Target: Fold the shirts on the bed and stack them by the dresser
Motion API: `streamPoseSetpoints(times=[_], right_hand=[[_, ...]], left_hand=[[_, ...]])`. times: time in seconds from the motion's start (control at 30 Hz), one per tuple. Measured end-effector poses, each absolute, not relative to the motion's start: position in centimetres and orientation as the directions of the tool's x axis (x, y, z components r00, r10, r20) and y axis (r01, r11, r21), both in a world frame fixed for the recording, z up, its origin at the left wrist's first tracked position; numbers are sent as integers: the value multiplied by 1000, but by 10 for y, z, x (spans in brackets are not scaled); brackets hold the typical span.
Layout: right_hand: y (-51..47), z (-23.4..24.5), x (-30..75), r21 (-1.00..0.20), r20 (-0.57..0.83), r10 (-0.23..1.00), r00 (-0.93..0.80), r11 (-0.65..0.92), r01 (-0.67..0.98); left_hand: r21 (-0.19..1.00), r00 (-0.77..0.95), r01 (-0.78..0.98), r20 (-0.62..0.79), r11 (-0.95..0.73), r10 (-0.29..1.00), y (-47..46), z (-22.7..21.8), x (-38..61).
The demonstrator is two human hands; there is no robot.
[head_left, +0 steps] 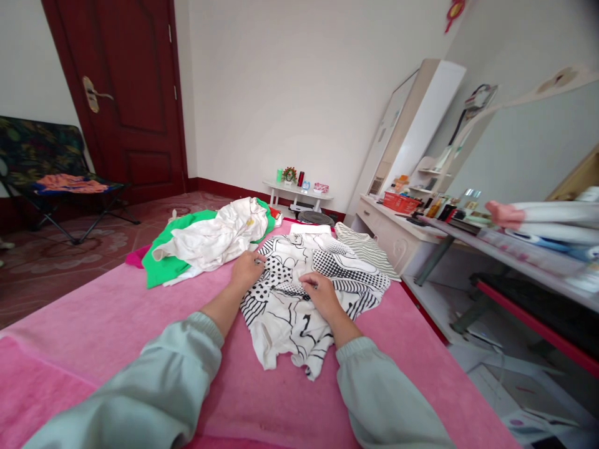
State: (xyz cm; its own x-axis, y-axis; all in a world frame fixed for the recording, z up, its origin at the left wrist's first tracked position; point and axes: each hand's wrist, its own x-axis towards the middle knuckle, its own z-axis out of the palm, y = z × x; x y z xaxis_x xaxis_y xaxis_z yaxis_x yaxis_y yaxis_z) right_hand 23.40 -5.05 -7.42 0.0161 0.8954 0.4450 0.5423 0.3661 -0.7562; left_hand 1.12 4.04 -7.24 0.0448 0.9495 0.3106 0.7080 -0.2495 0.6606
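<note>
A white garment with a black dotted and striped print (299, 305) lies crumpled on the pink bed cover (116, 324) in front of me. My left hand (246, 269) pinches the garment's upper left edge, fingers closed on the cloth. My right hand (322, 294) rests on the middle of the same garment, its fingers curled and gripping a fold. Both arms wear pale green sleeves.
A heap of white and green clothes (210, 240) lies to the left on the bed, a striped garment (367, 249) and a folded white piece (309, 229) behind. A folding chair (51, 168) and dark red door (126, 93) stand left; a cluttered desk (412, 218) stands right.
</note>
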Motion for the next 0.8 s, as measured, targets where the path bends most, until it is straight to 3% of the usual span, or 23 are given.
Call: streamPoseSetpoints(times=[0.2,0.33,0.47,0.6,0.7,0.8], right_hand=[[-92,-56,255,-687,478,877,-44,405,603],[-145,-42,288,-592,434,873,-222,462,660],[-185,-36,305,-473,267,877,-398,480,739],[-189,-39,293,-384,253,887,-386,459,801],[-176,-42,282,-420,291,900,-324,425,802],[-166,-42,285,-598,299,928,-222,364,714]], left_hand=[[613,302,630,373,-477,877,28,-71,-31],[511,427,567,489,-647,760,-3,-65,-79],[384,789,378,342,-842,510,-47,-39,-98],[315,897,272,260,-909,358,-74,-27,-76],[281,890,259,302,-924,342,-74,-33,-52],[260,872,275,338,-926,354,-67,-36,-38]])
